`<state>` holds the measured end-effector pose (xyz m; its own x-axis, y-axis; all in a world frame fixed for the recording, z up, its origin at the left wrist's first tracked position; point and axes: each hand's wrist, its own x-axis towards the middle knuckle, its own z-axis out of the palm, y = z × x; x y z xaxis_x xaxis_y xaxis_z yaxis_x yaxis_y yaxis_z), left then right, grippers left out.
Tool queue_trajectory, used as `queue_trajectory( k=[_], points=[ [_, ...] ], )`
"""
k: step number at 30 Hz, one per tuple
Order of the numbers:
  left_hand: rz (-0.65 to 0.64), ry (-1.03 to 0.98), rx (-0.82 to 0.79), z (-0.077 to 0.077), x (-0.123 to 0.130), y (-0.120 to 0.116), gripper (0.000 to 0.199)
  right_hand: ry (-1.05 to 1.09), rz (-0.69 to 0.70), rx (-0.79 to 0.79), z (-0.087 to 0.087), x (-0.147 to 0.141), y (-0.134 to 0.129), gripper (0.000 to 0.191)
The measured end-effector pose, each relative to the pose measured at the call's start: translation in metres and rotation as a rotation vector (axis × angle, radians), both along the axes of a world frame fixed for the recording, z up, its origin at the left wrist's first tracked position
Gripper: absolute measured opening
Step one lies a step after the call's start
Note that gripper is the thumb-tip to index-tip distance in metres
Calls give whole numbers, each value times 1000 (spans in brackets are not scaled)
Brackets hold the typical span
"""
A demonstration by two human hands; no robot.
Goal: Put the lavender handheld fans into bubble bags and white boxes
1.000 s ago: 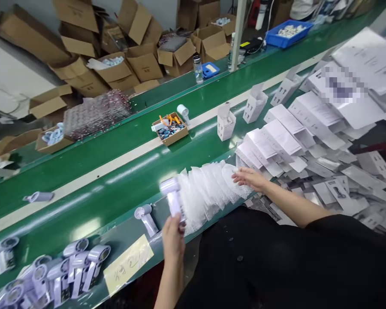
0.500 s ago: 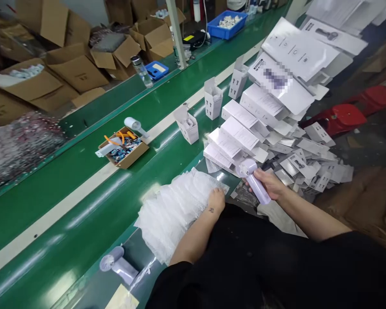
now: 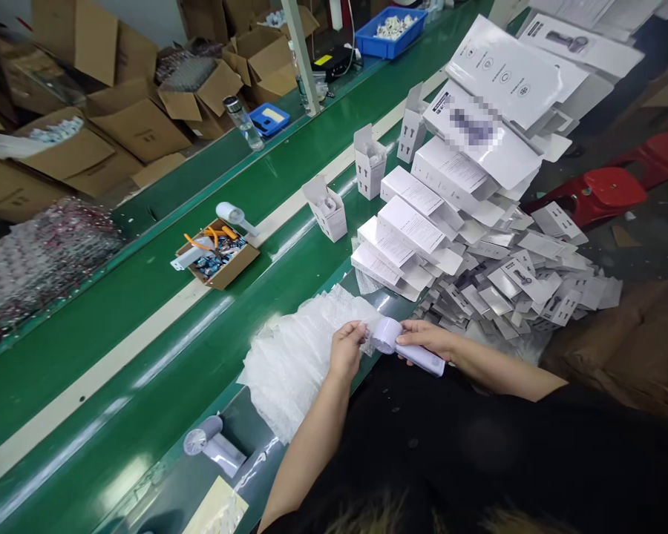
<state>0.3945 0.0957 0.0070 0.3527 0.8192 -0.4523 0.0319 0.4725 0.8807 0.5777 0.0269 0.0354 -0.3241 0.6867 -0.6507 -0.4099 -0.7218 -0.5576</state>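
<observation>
My right hand (image 3: 423, 341) grips a lavender handheld fan (image 3: 426, 361) by its neck, with the round head pointing left. Close beside that head, my left hand (image 3: 346, 351) pinches the edge of a clear bubble-wrap bag (image 3: 372, 324). The bag's opening lies by the fan head; whether the two touch I cannot tell. A fanned-out stack of white bubble-wrap bags (image 3: 286, 363) lies under and left of my left hand. Another lavender handheld fan (image 3: 226, 454) rests on the table edge at lower left.
Open white boxes (image 3: 328, 211) stand on the green conveyor (image 3: 161, 356). Beyond my right hand, white cartons (image 3: 415, 222) are piled high. A small cardboard box (image 3: 231, 273) holds orange-handled pliers and small parts, with a white-blue fan (image 3: 237, 216) beside it. Red stools (image 3: 612, 194) are at right.
My right hand has brought the fan left and down, turning its handle nearer level. My left hand has lifted from the stack's right edge with a bag edge pinched.
</observation>
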Motion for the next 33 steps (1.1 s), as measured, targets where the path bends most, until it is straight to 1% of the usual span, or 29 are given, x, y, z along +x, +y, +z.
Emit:
queue_trajectory(
  k=[1,2,3,4,6,8,9,11,15,17,18,19,21,23,25,26,28,29,30,31,33],
  points=[
    [21,5,34,5,-3,-1,22,-55,10,-9,1,0,0,42],
    [-2,35,103,9,-6,-2,21,-92,9,-23,2,0,-1,41],
    [-59,86,207,12,-9,-4,20,-115,1,-38,3,0,-2,40],
    [-128,151,341,14,-13,-7,19,-127,-12,-52,5,-1,-4,39],
    [-242,281,658,16,-22,-15,17,-148,-44,-73,8,-5,-9,37],
    [-307,375,950,15,-32,-23,17,-175,-82,-73,13,-10,-13,38],
    [-329,402,1056,14,-35,-26,16,-182,-97,-70,15,-13,-16,38],
    [-348,424,1196,17,-36,-29,16,-182,-113,-71,20,-20,-20,38],
    [-392,426,1405,32,-24,-25,16,-144,-161,-78,27,-33,-23,33],
    [-446,414,1495,38,-20,-23,17,-87,-222,-68,31,-35,-22,33],
    [-458,409,1512,38,-20,-24,17,-55,-268,-67,34,-36,-21,33],
    [-450,409,1503,38,-21,-26,18,-30,-322,-68,36,-35,-21,33],
    [-397,414,1409,34,-24,-32,19,-21,-427,-80,39,-36,-19,27],
    [-374,371,1250,32,-24,-38,19,-39,-488,-140,38,-39,-18,16],
    [-402,275,1034,33,-19,-39,17,-37,-507,-242,33,-43,-20,6],
    [-408,229,889,35,-16,-38,17,-30,-507,-298,29,-45,-22,7],
    [-368,171,555,40,-10,-33,18,-46,-489,-363,21,-46,-28,12],
    [-335,150,407,43,-8,-30,20,-77,-469,-362,19,-44,-32,12],
    [-310,126,296,45,-7,-28,21,-122,-438,-345,17,-41,-37,12],
    [-300,103,229,46,-6,-27,22,-187,-402,-313,17,-38,-41,13],
    [-299,67,177,49,-7,-26,22,-353,-312,-212,25,-27,-49,19]
  ],
)
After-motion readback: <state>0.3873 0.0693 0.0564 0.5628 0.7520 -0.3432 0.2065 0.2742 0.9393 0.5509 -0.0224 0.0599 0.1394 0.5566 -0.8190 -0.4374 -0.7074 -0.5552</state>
